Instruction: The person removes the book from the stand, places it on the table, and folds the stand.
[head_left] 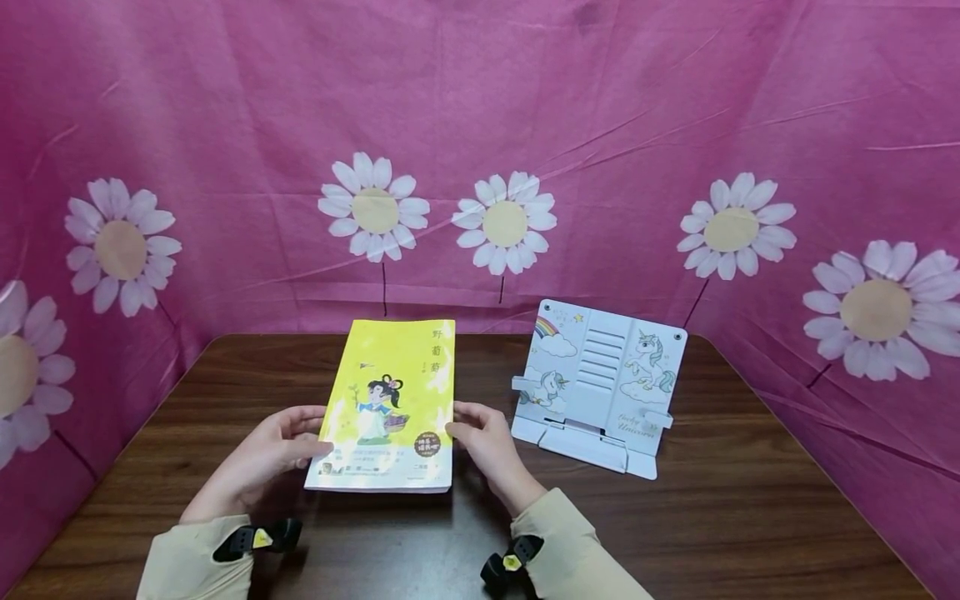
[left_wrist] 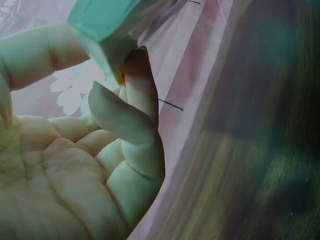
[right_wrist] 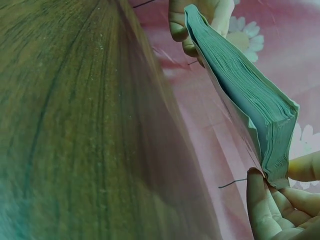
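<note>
Both hands hold a yellow paperback book (head_left: 386, 400) by its sides, its illustrated cover facing up with a white band along the near end. My left hand (head_left: 273, 454) grips the left edge, thumb on the cover. On the opposite edge my right hand (head_left: 491, 454) pinches the book, its thumb on top too. In the right wrist view, the page block (right_wrist: 240, 75) shows from the end, raised off the table, with fingertips (right_wrist: 257, 195) under the cover. A corner of the book appears in the left wrist view between the thumb and curled fingers (left_wrist: 142, 85).
A white unicorn-printed book stand (head_left: 600, 375) leans upright to the right of the book, with clips at its sides and a ledge at its foot. The brown wooden table (head_left: 720, 533) reaches back to a pink curtain (head_left: 480, 100) with daisies.
</note>
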